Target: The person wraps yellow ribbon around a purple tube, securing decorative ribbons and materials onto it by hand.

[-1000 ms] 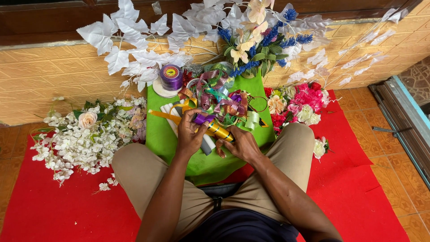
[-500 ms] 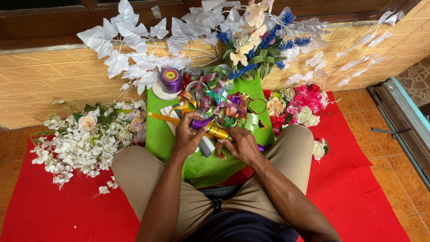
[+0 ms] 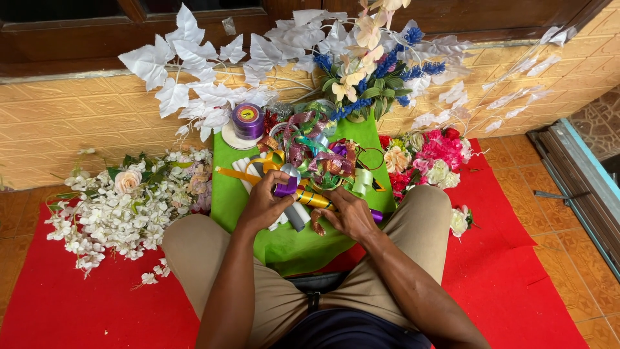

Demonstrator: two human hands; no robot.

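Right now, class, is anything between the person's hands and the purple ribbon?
Nothing visible. The left hand already pinches the purple ribbon, and the right hand rests beside it on the gold ribbon, over the green cloth.

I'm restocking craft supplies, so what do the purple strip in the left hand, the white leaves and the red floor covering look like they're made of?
The purple ribbon strip at the left hand looks like glossy plastic or satin ribbon; it catches light. The white leaf sprays seem to be matte fabric on wire stems. The red floor covering looks like flat, dull felt or cloth.
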